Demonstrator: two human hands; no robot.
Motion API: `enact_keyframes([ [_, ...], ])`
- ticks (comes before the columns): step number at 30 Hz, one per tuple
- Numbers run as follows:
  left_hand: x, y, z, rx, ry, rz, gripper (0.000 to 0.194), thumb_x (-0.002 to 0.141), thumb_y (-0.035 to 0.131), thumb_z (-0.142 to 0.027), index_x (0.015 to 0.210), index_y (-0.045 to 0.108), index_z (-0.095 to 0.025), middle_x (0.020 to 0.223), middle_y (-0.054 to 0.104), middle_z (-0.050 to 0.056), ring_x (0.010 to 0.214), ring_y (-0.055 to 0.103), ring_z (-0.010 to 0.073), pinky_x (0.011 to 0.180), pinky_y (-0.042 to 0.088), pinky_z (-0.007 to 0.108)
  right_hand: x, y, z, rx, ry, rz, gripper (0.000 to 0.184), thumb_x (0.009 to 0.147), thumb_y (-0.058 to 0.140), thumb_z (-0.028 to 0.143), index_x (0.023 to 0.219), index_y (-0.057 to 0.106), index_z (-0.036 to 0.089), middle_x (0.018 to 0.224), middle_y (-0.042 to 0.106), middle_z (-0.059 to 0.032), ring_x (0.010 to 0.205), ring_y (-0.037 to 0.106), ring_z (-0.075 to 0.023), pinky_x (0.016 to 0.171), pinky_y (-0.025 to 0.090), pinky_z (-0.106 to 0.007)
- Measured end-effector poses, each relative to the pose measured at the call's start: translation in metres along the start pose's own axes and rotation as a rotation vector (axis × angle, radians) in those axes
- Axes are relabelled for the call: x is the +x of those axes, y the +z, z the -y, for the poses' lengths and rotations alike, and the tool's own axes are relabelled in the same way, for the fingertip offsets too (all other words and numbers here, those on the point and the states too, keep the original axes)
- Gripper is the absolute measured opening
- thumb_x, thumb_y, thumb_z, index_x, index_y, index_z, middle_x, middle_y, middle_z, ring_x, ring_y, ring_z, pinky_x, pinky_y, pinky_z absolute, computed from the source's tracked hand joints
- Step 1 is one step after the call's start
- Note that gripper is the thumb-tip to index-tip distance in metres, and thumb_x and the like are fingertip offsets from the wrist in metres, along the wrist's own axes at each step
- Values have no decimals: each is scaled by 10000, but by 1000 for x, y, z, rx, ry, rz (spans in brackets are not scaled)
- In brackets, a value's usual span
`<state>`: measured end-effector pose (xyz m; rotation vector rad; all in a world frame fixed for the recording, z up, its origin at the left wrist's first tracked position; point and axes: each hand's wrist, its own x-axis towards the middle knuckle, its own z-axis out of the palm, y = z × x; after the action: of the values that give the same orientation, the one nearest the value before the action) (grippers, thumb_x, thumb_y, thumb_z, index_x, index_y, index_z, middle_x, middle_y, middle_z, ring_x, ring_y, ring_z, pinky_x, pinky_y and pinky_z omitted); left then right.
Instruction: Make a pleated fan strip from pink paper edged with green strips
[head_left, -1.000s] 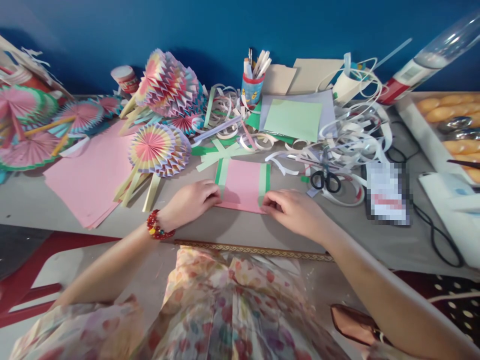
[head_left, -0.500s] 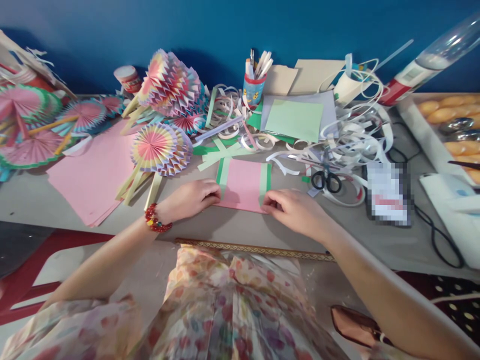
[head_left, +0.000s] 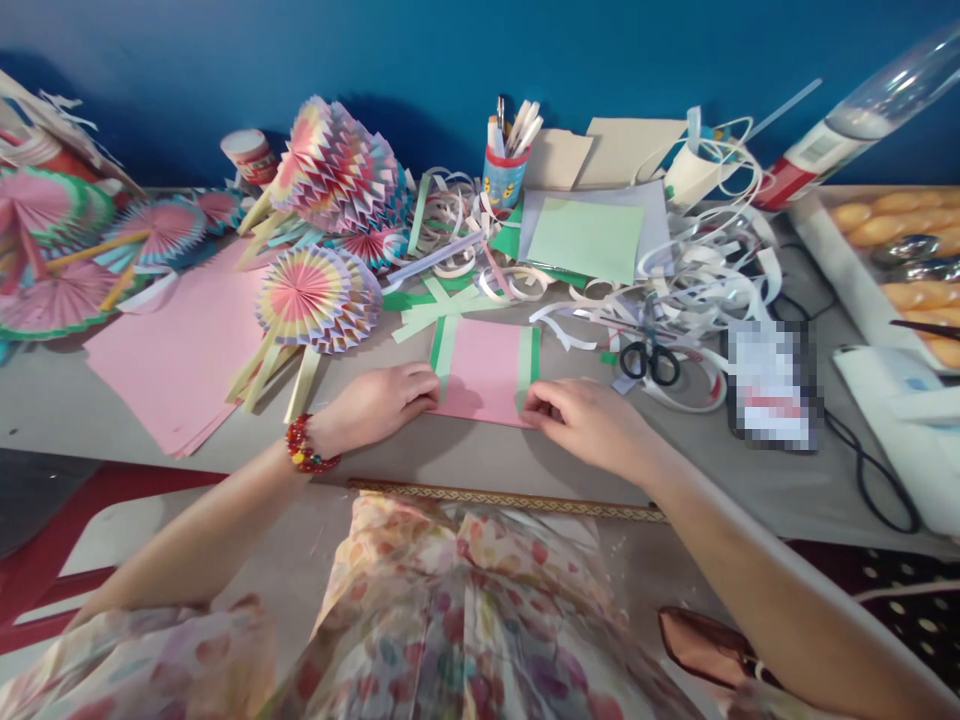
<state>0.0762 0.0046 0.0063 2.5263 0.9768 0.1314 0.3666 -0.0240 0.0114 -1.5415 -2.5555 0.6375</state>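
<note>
A pink sheet of paper (head_left: 486, 365) with light and dark green strips along its left and right sides lies flat on the grey table in front of me. My left hand (head_left: 386, 402), with red beads at the wrist, pinches its near left corner. At the near right corner, the curled fingers of my right hand (head_left: 566, 412) grip the same sheet. The fingertips partly cover both corners. Beyond the sheet lie pale green paper strips (head_left: 431, 315), and black-handled scissors (head_left: 649, 363) rest to the right of it.
Folded paper rosettes (head_left: 315, 295) and pink sheets (head_left: 172, 350) lie to the left. A pen cup (head_left: 504, 180), green paper (head_left: 586, 238) and tangled white strips (head_left: 720, 270) are behind. Rightward are a blurred-out item (head_left: 772, 385), a bottle (head_left: 840, 145) and a tray (head_left: 817, 240).
The view has shifted very slightly, so everything sits a little further left. Both hands keep their hold on the near corners of the pink paper, which stays flat.
</note>
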Motion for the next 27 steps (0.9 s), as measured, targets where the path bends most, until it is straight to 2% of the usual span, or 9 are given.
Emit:
enact_keyframes([
  [9,-5,5,-4,134,-30,19,236,1033,366,-271,902,544,-189,929,560,31,758,569,164,643,366,258,0,1,-2,27,29,12,80,897,613,258,821,629,236,746,681,24,713,604,-157,632,331,-250],
  [15,-5,6,-5,114,-32,9,232,1033,356,-264,900,533,-192,922,551,25,750,565,157,645,370,255,1,0,-4,76,58,38,90,885,621,256,797,624,236,749,688,29,712,603,-149,610,314,-243],
  [27,-3,3,-6,87,-55,16,234,1025,369,-258,899,553,-188,915,559,26,755,565,156,650,371,258,-2,0,-2,48,-12,5,78,887,617,230,809,611,225,743,666,15,707,581,-149,636,315,-244],
])
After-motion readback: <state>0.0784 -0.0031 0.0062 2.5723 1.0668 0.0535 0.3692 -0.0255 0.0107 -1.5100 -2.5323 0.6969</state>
